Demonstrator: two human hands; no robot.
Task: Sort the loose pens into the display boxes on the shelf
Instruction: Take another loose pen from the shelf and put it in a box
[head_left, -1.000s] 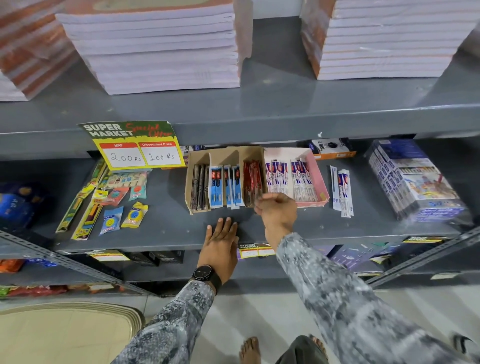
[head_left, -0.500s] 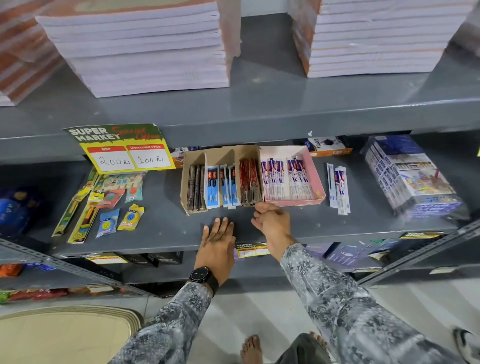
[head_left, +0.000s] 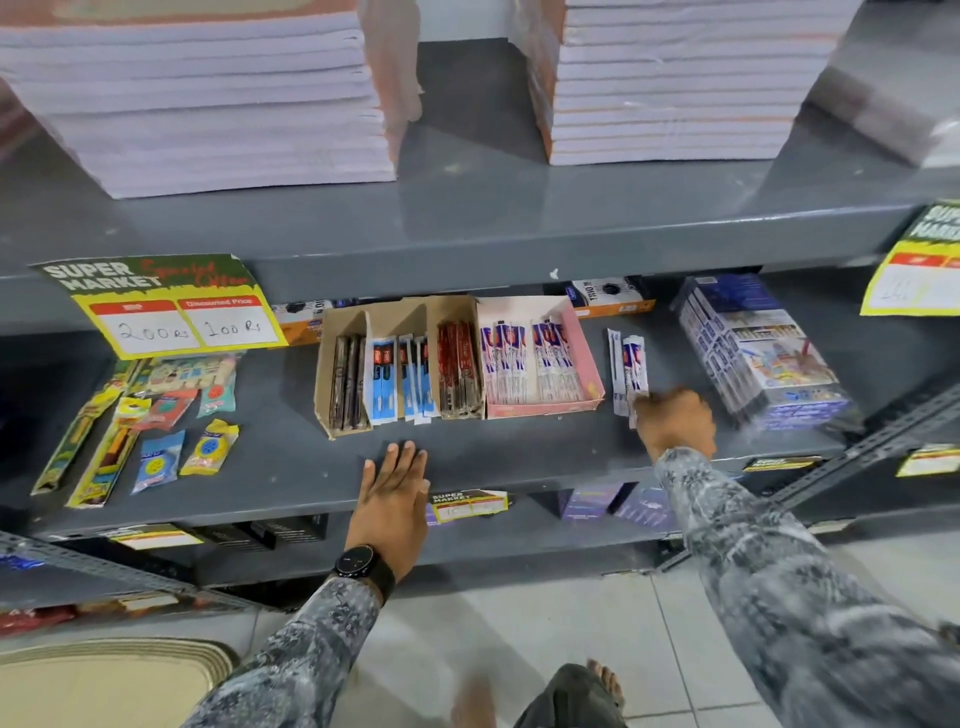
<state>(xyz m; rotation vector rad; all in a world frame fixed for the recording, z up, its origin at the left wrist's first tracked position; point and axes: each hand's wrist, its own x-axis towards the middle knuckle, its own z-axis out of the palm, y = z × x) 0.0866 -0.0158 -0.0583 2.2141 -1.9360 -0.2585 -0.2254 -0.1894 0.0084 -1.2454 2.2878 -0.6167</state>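
I had my left hand (head_left: 392, 488) lying flat and spread on the grey shelf (head_left: 519, 457), palm down with nothing under it, just below the brown cardboard box (head_left: 345, 332) at centre frame. That box had three compartments: dark pens (head_left: 348, 382) on the left, three as far as I could count, blue-packed pens (head_left: 402, 382) in the middle, and red pens (head_left: 457, 371) on the right. Touching its right side sat one pink box (head_left: 589, 364), holding two bunches of white-and-blue pens (head_left: 530, 369).

My right hand (head_left: 675, 423) was at right of centre, curled over the near end of the loose pens (head_left: 628, 371) lying on the shelf just right of the pink box. The hand was motion-blurred, so I could not tell whether the fingers had actually closed on a pen; the loose pens looked like two or three packets.

At far right stood one wrapped bundle of boxes (head_left: 753, 353). One yellow price sign (head_left: 171, 306) hung at upper left. Two large stacks of paper (head_left: 208, 104) sat on the shelf above.
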